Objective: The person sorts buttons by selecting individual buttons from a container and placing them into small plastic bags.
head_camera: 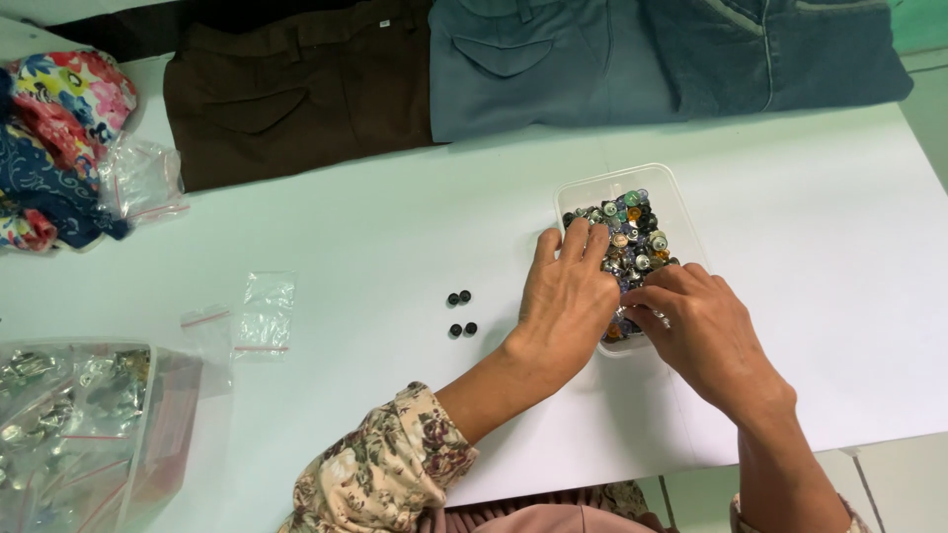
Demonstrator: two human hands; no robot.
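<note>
A: Your hands cover the near half of the clear tub point(671, 197) of buttons point(632, 232) on the white tabletop point(810, 296), so what's under them?

B: Can't tell. Your left hand point(568, 296) lies flat, fingers spread over the pile. Your right hand point(696, 326) curls at the tub's near end, fingertips tucked under; whether they pinch anything is hidden.

A: And the four black buttons point(460, 313)?

B: Left of your hands, untouched.
</note>
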